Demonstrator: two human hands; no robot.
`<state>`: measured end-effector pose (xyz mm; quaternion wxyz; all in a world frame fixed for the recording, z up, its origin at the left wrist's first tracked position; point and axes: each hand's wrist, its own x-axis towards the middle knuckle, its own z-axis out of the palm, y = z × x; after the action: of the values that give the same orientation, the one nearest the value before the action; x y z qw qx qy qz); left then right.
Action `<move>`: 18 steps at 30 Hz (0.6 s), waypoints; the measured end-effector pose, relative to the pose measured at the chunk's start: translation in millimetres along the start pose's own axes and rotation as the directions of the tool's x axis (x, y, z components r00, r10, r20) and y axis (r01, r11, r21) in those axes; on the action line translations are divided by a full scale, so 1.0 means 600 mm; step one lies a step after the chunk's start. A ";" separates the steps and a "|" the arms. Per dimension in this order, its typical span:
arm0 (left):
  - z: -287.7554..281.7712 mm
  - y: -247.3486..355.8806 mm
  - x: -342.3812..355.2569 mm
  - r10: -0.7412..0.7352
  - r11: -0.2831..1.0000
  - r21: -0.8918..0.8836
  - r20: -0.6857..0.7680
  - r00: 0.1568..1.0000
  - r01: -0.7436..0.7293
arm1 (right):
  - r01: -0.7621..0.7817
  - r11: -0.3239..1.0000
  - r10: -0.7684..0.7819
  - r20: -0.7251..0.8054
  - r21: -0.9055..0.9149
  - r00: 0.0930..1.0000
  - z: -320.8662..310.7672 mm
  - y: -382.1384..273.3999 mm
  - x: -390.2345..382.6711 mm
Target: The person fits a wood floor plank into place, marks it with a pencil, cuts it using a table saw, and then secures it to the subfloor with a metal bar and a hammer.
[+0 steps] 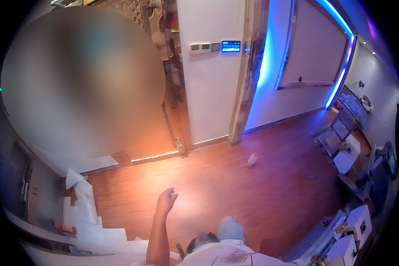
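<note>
My left hand (166,201) reaches forward from the lower edge, its bare forearm raised over the floor. The fingers are loosely bent, with a small gap between thumb and forefinger, and I see nothing held in them. My right hand is out of the picture. Ahead and to the right, apart from the hand, a small bottle (252,160) with a reddish cap stands on the floor. My light shirt (232,255) and one knee (230,228) show at the bottom.
Brown wood-look floor (208,186) stretches ahead. White sheets (86,199) lie at the left near a red cylinder (65,228). White boxes (359,224) and stacked items line the right. A wall panel with a lit screen (231,46) faces me; a large blurred patch hides the upper left.
</note>
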<state>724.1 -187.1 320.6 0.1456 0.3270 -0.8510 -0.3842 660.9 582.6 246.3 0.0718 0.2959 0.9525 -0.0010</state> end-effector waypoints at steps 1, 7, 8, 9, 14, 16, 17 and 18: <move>-0.012 0.022 0.049 0.005 0.999 -0.039 0.005 1.000 -0.004 | -0.011 1.000 0.011 -0.004 0.002 1.000 -0.006 -0.038 0.010; -0.064 -0.032 0.337 -0.010 0.996 -0.094 -0.072 0.997 0.003 | 0.048 0.999 -0.048 0.035 0.006 0.998 0.024 -0.337 0.089; -0.072 -0.052 0.395 0.003 0.995 -0.100 -0.123 0.992 -0.015 | 0.072 0.997 -0.073 0.052 0.009 0.996 0.039 -0.399 0.103; -0.076 0.012 0.449 0.015 0.990 -0.140 -0.144 0.990 -0.035 | 0.061 0.998 -0.061 0.048 0.001 0.997 0.044 -0.446 0.123; -0.168 0.140 0.780 0.063 0.997 -0.009 -0.337 0.939 -0.071 | 0.229 0.973 -0.228 0.163 0.014 0.960 0.092 -0.774 0.176; -0.219 0.152 0.929 0.100 0.995 0.034 -0.499 0.861 -0.096 | 0.356 0.933 -0.358 0.231 0.052 0.905 0.089 -0.940 0.172; -0.248 0.155 0.997 0.181 0.980 0.180 -0.599 0.780 -0.089 | 0.433 0.897 -0.440 0.249 0.088 0.863 0.089 -1.023 0.167; -0.272 0.160 1.051 0.268 0.947 0.316 -0.673 0.689 -0.059 | 0.480 0.871 -0.491 0.260 0.110 0.831 0.080 -1.095 0.161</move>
<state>294.0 -652.6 498.5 0.4490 0.3881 -0.7992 -0.0949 218.0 92.9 158.8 0.1971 0.0428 0.9762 -0.0799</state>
